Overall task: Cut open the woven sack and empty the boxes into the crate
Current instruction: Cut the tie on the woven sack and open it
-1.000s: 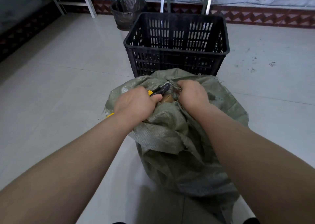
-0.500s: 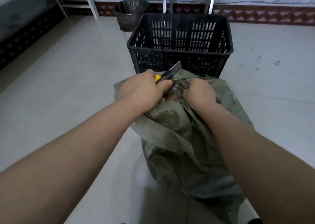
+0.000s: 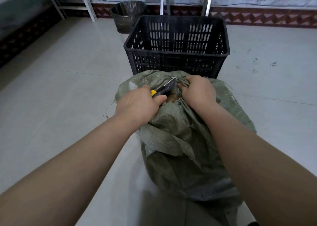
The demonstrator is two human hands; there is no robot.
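Woven sack (image 3: 180, 140), just in front of the crate (image 3: 176, 54), stays clenched at its neck by the right hand (image 3: 197, 91) as the left hand (image 3: 137, 105), gripping the knife (image 3: 164, 88), brings the blade back down, so cutting continues.

No writing could be read with any certainty. The only marks were a few small dark characters printed near the tip of the silver blade of the yellow-and-black utility knife (image 3: 163, 88), just on the near side of the black slatted plastic crate (image 3: 171, 66). They were too small and blurred to make out.
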